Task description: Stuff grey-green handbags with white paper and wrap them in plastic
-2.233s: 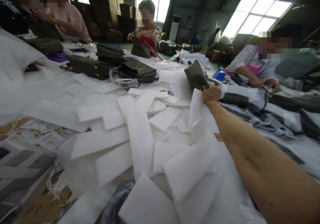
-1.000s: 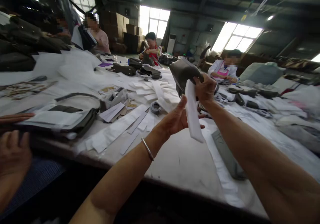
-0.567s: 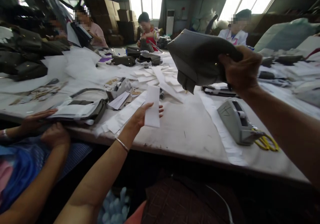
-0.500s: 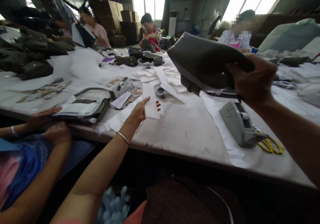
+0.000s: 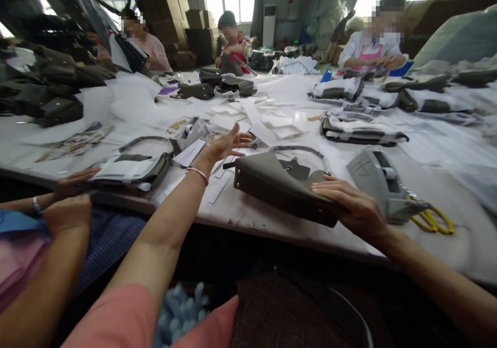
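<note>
A dark olive handbag (image 5: pixel 279 192) lies tilted on the table's front part, its handle arching up behind it. My right hand (image 5: pixel 345 203) grips the bag's right end, fingers over the top edge and thumb hidden. Over the table to the left of the bag, my left hand (image 5: pixel 229 143) is stretched out with fingers spread, and nothing shows in it. White strips (image 5: pixel 220 186) lie below that hand, near the bag's left end. To the right of the bag stands a grey tape dispenser (image 5: pixel 367 174), with yellow-handled scissors (image 5: pixel 433 219) beside it.
A co-worker's hands (image 5: pixel 72 182) are at a partly wrapped bag (image 5: pixel 128 165) on the left. Another tape dispenser (image 5: pixel 190 133) stands behind my left hand. Wrapped bags (image 5: pixel 365 130) lie at the back right, and white sheets (image 5: pixel 256 117) cover the middle. People work across the table.
My right hand has brought the handbag down from the air onto the table. My left hand has let go of the white strip it held and moved slightly farther forward, fingers spreading.
</note>
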Demonstrator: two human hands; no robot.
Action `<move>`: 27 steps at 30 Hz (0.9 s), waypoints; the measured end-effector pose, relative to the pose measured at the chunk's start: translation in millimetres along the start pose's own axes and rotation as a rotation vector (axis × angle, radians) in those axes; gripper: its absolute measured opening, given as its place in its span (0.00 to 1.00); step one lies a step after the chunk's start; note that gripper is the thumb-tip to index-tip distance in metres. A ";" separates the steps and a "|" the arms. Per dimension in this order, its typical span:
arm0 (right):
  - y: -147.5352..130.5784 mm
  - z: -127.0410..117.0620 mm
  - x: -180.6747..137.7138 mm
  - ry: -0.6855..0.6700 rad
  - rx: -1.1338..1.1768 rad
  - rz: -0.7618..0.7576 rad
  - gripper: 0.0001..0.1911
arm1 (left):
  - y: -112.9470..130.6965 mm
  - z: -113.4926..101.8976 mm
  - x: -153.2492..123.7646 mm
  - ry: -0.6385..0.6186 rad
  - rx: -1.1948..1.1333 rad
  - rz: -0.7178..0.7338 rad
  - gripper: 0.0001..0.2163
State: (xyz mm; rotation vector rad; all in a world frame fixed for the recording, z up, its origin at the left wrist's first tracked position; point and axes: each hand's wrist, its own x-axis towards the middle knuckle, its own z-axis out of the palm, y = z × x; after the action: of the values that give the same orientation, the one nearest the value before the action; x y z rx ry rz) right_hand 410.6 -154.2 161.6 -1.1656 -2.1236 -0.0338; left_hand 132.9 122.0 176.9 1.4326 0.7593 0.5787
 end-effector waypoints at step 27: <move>-11.2 24.0 28.6 -0.468 -0.254 0.150 0.40 | -17.5 102.1 -141.2 0.052 1.432 0.463 0.30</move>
State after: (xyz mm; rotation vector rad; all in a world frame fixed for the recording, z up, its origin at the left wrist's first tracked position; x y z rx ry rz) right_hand 378.8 -131.9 163.7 -1.6060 -2.4801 0.0432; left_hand 117.5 -52.4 173.5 2.9726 0.9171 0.3782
